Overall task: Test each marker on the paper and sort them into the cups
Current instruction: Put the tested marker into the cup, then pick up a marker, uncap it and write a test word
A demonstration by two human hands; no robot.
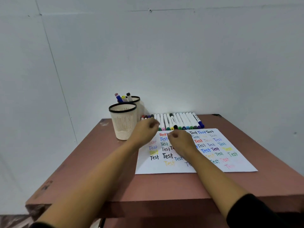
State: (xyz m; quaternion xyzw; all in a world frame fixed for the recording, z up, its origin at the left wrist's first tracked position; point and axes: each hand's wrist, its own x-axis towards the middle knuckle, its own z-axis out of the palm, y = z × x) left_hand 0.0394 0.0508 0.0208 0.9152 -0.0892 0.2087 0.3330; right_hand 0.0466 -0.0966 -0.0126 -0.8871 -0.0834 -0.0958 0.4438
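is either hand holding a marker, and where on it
Cannot tell: left hand curls over the end of the marker row, right hand curls over the paper; no marker shows in either.

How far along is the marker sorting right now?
Done: the paper carries many Test marks, and a few markers stand in the rear cup. In hand: left hand and right hand are curled near the marker row; whether either holds one is unclear. Left: that whole row, and the front cup looks empty.

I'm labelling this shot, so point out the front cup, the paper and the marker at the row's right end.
front cup (pixel 124 127): head view, ribbed side wall.
paper (pixel 164 169): head view, blank lower margin.
rightmost marker (pixel 197 120): head view, middle of its barrel.
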